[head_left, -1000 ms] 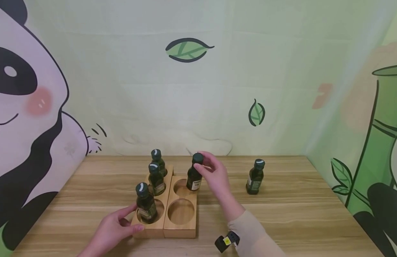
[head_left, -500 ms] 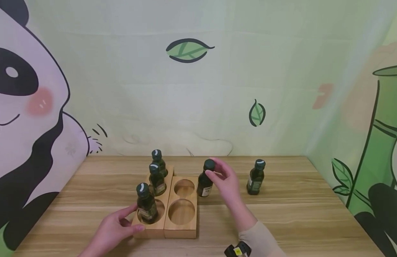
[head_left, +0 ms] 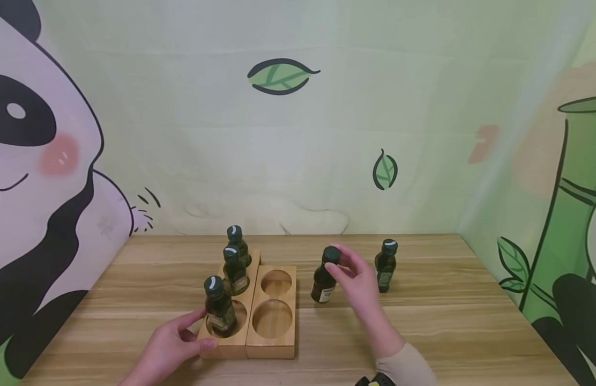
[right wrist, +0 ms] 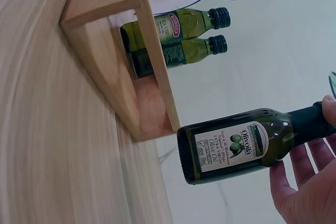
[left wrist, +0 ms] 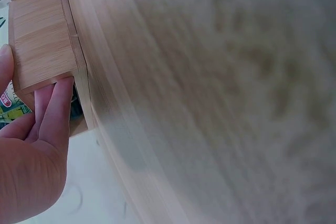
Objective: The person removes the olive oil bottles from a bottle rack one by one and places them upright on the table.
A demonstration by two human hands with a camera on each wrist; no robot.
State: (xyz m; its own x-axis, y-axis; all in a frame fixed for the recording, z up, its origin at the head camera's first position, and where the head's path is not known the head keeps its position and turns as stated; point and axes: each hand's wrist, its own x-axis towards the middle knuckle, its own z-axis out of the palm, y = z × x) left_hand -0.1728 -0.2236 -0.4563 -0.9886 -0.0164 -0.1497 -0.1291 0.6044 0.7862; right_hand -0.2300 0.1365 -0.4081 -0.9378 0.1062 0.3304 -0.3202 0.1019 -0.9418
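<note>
The person's right hand [head_left: 359,281] holds an Olivoilà olive oil bottle [right wrist: 231,145] by the neck and cap, thumb and fingers clamped on it; that high hold leaves the label in plain sight. The bottle looks lifted, tilted a little, just right of the wooden rack [head_left: 271,349]. The left hand [head_left: 171,341] has thumb and fingers clamped round the rack's near left corner, presumably to stop it sliding. Three dark-capped bottles [head_left: 237,277] stand in the left row, where round recesses seem meant to steady their bases. Another bottle [head_left: 385,272] stands upright on the counter [head_left: 452,332], just beyond the right hand.
</note>
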